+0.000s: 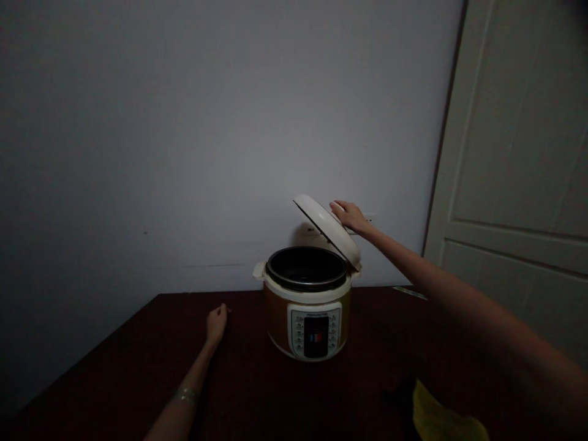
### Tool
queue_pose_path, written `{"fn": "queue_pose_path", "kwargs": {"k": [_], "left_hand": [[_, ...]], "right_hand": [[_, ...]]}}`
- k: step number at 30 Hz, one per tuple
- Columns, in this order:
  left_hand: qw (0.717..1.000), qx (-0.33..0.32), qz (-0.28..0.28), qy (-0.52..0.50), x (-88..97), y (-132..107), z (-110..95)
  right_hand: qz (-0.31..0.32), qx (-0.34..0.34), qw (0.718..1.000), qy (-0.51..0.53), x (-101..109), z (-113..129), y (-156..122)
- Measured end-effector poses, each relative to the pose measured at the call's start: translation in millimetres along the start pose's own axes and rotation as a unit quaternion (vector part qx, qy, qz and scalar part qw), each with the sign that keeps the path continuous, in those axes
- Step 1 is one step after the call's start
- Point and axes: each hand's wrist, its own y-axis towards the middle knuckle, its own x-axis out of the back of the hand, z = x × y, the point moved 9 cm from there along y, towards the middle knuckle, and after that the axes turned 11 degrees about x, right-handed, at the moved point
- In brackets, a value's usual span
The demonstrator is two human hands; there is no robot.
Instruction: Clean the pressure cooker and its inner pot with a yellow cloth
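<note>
An electric pressure cooker [278,315] with a white rim and a front control panel stands on the dark red table. Its white lid [321,219] is tilted up over the right side, and the dark inner pot [305,266] shows below. My right hand [349,215] is wrapped round the handle on top of the lid. Left of the cooker, my left hand [217,323] rests on the table with its fingers curled in, apart from the cooker; nothing shows in it.
Behind the table [138,355] rises a pale wall [206,153] with sockets [369,217] partly behind the lid and my right hand. A yellow cloth-like thing [443,419] lies at the front right. A flat strip [410,292] lies near the back edge. A white panelled door [514,184] is at the right.
</note>
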Motion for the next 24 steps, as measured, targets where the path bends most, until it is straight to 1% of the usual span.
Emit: {"fn": "queue_pose_path", "kwargs": {"k": [5,9,15,24], "left_hand": [[1.000,0.003,0.000,-0.007,0.9,-1.0,-1.6],[1.000,0.006,-0.001,-0.007,1.3,-1.3,-1.8],[1.000,0.014,-0.002,-0.003,1.3,-2.0,-0.3],[1.000,0.020,-0.002,-0.002,1.6,-3.0,-0.7]], "right_hand": [[0.031,0.006,0.999,-0.009,-8.7,9.7,-0.7],[0.051,0.009,0.999,-0.017,-20.0,16.8,-1.2],[0.078,0.016,0.996,-0.036,-43.2,27.1,-3.0],[0.141,0.068,0.986,-0.051,-80.9,52.0,-17.6]]}}
